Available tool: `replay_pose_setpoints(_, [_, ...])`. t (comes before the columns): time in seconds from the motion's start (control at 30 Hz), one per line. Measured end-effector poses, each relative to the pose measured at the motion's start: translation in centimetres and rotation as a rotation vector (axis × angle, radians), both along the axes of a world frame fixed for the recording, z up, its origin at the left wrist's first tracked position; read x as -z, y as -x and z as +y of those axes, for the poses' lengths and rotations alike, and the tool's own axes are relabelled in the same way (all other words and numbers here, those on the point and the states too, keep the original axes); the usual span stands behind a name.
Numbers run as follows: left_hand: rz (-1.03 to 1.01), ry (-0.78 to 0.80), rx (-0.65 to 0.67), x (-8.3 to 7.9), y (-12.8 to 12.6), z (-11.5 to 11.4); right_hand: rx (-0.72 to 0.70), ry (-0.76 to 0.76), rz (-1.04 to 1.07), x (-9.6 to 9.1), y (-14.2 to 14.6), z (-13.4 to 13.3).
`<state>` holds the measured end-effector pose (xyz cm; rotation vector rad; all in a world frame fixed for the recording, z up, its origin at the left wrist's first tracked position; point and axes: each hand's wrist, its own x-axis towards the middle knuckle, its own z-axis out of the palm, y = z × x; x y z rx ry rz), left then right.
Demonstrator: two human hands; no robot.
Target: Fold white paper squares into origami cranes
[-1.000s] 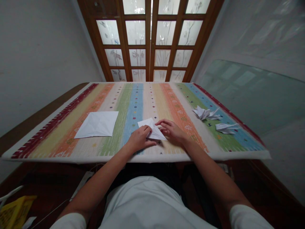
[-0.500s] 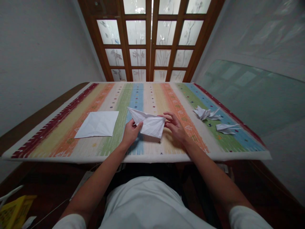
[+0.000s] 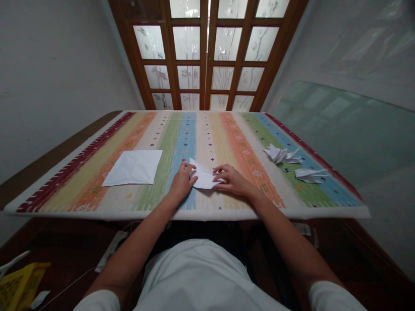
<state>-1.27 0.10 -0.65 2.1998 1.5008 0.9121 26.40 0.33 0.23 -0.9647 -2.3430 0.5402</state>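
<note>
The folded white paper [image 3: 203, 176] is being pressed onto the striped counter [image 3: 194, 214] by the half-curled left hand [image 3: 182, 182] and right hand [image 3: 231, 180], whether it is pinched being unclear, with a creased square sheet [image 3: 132, 168] being left at 9 o'clock

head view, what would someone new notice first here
The rainbow-striped cloth covering the table catches the eye first, filling the middle of the view. On it, a folded white paper sits between the left hand and right hand. A creased sheet lies to the left, with a paper figure and another paper figure to the right.
</note>
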Motion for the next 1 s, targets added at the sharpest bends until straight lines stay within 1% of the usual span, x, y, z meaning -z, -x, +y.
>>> replay_pose_setpoints(0.07, [0.039, 0.034, 0.076, -0.2, -0.1, 0.0, 0.025, 0.036, 0.009, 0.0, 0.3, 0.0])
replay_pose_setpoints(0.13, [0.057, 0.016, 0.145, -0.5, -0.2, -0.1, 0.099, 0.084, 0.036, 0.1, 0.6, 0.0])
replay_pose_setpoints(0.23, [0.056, 0.003, 0.171, -0.8, -0.5, -0.5, 0.224, 0.109, 0.104, 0.6, 0.9, 0.1])
replay_pose_setpoints(0.33, [0.078, 0.016, 0.157, -0.8, -0.7, -0.8, 0.262, 0.045, 0.087, 1.1, 1.0, 0.3])
replay_pose_setpoints(0.43, [0.103, 0.013, 0.177, -0.7, -0.8, -0.8, 0.281, -0.047, -0.028, 1.4, 1.1, 0.3])
replay_pose_setpoints(0.53, [0.089, 0.008, 0.193, -0.7, -0.8, -0.8, 0.295, -0.060, -0.076, 1.6, 1.2, 0.3])
replay_pose_setpoints(0.63, [0.052, -0.004, 0.197, -0.6, -0.8, -0.9, 0.259, -0.003, -0.023, 1.5, 1.1, 0.5])
replay_pose_setpoints(0.8, [-0.058, 0.016, 0.149, -0.4, -1.0, -1.0, 0.172, 0.197, 0.168, 0.8, 1.1, 0.4])
replay_pose_setpoints(0.9, [-0.046, 0.040, 0.120, -0.5, -1.0, -1.0, 0.157, 0.277, 0.248, 0.4, 1.2, 0.2])
replay_pose_setpoints(1.0, [-0.078, 0.049, 0.142, -0.8, -1.0, -1.0, 0.129, 0.355, 0.336, 0.3, 1.4, 0.1])
